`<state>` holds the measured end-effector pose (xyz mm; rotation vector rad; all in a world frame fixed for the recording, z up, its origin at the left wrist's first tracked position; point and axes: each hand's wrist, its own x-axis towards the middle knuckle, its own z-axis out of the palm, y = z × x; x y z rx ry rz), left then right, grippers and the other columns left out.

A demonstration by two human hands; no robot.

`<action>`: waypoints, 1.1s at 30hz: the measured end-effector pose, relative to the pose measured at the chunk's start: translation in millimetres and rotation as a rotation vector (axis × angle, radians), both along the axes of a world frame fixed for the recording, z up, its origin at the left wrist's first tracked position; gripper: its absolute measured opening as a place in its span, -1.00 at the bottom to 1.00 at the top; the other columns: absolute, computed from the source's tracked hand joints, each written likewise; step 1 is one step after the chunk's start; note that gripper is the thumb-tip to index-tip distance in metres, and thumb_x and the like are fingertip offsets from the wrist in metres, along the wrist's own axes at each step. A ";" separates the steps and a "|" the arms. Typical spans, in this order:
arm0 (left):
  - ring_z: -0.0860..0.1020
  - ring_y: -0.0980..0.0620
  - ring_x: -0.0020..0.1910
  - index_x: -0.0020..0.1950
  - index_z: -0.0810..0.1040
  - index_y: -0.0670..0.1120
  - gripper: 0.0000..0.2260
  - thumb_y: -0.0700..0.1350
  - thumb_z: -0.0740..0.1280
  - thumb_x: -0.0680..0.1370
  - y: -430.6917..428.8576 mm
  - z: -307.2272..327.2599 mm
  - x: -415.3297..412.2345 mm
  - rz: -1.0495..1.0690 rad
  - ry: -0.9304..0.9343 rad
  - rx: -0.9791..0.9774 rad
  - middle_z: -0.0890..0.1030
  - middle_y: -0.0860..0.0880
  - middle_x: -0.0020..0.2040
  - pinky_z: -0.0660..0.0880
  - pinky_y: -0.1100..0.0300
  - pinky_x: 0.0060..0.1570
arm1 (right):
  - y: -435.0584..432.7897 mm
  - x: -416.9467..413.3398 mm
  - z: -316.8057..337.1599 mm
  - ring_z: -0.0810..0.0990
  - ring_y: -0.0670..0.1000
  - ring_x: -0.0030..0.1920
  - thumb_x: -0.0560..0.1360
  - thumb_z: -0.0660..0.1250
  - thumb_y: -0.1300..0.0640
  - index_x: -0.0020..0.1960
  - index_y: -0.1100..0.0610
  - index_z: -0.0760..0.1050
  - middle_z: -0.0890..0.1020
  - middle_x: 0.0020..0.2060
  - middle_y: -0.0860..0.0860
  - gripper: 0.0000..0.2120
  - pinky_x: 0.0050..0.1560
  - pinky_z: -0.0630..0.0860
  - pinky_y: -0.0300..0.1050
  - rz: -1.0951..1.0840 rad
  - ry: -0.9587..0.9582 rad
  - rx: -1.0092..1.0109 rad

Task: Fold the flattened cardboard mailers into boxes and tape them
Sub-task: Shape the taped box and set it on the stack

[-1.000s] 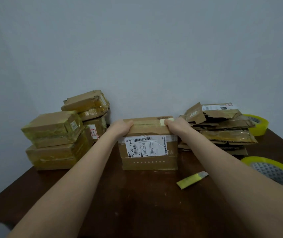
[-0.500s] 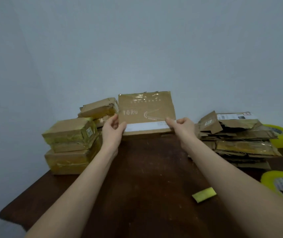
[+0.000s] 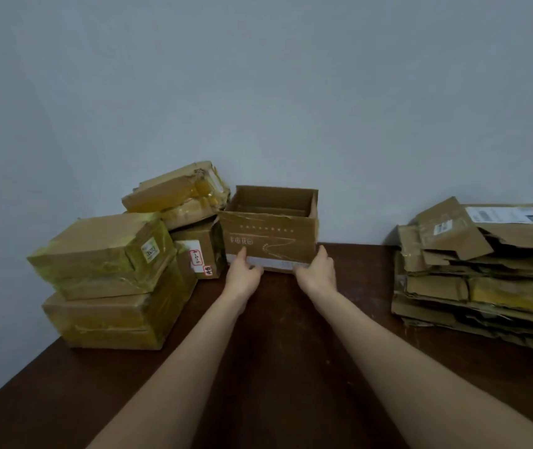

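While both bare hands grasp its lower front edge, a cardboard box point(image 3: 271, 234) stands open-topped at the far side of a dark wooden table point(image 3: 275, 351), close against a pale grey-blue wall point(image 3: 275, 92). The left hand point(image 3: 242, 275) holds the near left corner, thumb laid up the printed front panel and fingers tucked under the edge; the right hand point(image 3: 317, 270) curls round the near right corner. Whether the base rests fully on the wood or is tipped slightly up cannot be told. A white strip point(image 3: 275, 262) runs along the bottom of the front panel, between the two hands, below pale printed characters and a wavy line. Inside, only bare cardboard walls show. Crowding the box on its left is a heap of taped boxes point(image 3: 103, 251) wrapped in yellowish tape: a wide one at the bottom, a second set askew on it, and behind them a small box with a white label point(image 3: 197, 254) that stands just beside the open box's left wall. A crumpled, tilted parcel point(image 3: 177, 196) tops the heap, its raised end reaching to the open box's upper left corner, touching or nearly so. On the right, well apart from the box, a ragged stack of flattened mailers point(image 3: 479, 286) lies on the table, torn flaps jutting out, the uppermost sheet carrying a white shipping label point(image 3: 511, 213). Both forearms stretch across the tabletop from the near edge.
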<state>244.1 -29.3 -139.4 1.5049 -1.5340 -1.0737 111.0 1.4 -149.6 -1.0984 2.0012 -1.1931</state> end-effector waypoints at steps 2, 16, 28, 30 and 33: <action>0.27 -0.05 0.46 0.57 0.04 -0.10 -0.42 -0.27 0.20 0.61 -6.3 0.5 -11.2 -0.034 -0.008 0.009 0.24 -0.11 0.51 0.28 0.13 0.35 | -12.3 -2.7 0.8 0.45 0.12 0.33 0.53 0.32 0.18 0.53 0.07 0.13 0.43 0.37 0.08 -0.36 0.31 0.44 0.04 0.095 -0.055 -0.011; 0.53 0.02 0.13 0.31 0.49 -0.10 -0.68 -0.27 0.24 0.56 77.0 15.3 -83.7 -0.215 -0.309 -0.274 0.55 -0.07 0.25 0.37 0.29 0.02 | 88.9 -64.8 27.2 0.57 0.09 0.14 0.56 0.15 0.24 0.09 -0.05 0.58 0.55 0.20 0.02 -0.69 0.16 0.52 -0.01 0.003 0.286 -0.067; 0.55 -0.05 0.07 0.19 0.49 -0.03 -0.60 0.13 0.39 0.44 236.0 -1.5 -134.2 -0.690 -0.987 -0.379 0.56 -0.02 0.11 0.53 0.05 -0.02 | 242.8 -107.5 41.4 0.54 0.03 0.09 0.57 0.16 0.26 0.04 0.02 0.57 0.60 0.13 0.00 -0.75 0.02 0.48 -0.09 -0.106 0.264 -0.132; 0.56 -0.07 0.05 0.18 0.51 -0.04 -0.65 0.07 0.39 0.46 240.2 -4.0 -123.1 -0.599 -1.014 -0.384 0.59 -0.05 0.10 0.53 0.08 -0.05 | 254.4 -107.8 38.3 0.53 0.01 0.07 0.56 0.19 0.25 -0.03 -0.01 0.54 0.61 0.10 0.00 -0.78 0.01 0.47 -0.12 -0.112 0.260 -0.125; 0.57 -0.06 0.01 0.16 0.52 -0.05 -0.68 0.08 0.39 0.48 228.1 -2.1 -88.9 -0.430 -1.067 -0.354 0.59 -0.05 0.05 0.54 0.10 -0.07 | 261.8 -103.2 33.3 0.54 0.02 0.09 0.56 0.21 0.22 -0.02 -0.01 0.57 0.61 0.10 0.00 -0.80 0.03 0.48 -0.12 -0.112 0.248 -0.114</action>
